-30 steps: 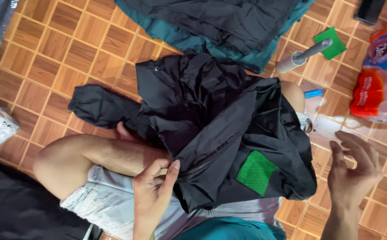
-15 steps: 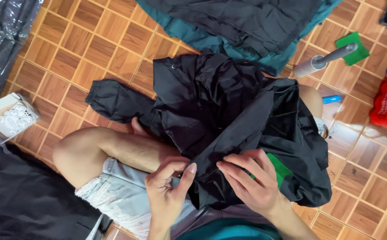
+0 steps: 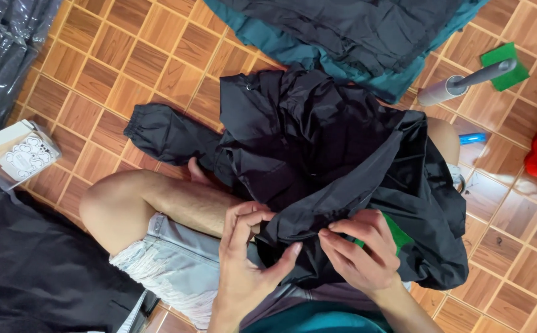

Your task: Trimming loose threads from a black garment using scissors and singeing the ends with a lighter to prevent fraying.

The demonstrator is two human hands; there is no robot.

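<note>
Centrally, left hand [image 3: 244, 262]: fingers curled, thumb and fingertips pinching a folded edge of the black jacket [image 3: 317, 154]. Right hand [image 3: 358, 250]: fingertips bent down, pinching the same edge just beside the left, partly covering a green rectangular patch [image 3: 398, 234]. Jacket: thin, crinkled, faintly shiny woven fabric, bunched over the person's lap and bare knee; long axis runs from the lap at lower right up toward upper left, one sleeve with gathered cuff [image 3: 157, 132] trailing left onto the floor. Beneath: frayed pale denim shorts [image 3: 170, 262]. Floor [image 3: 114, 68]: glossy brown square parquet tiles. Beyond: stacked teal and black garments [image 3: 348, 31], lint roller [image 3: 459, 83] on a green square, clear-wrapped dark bundles [image 3: 3, 55] at left.
</note>
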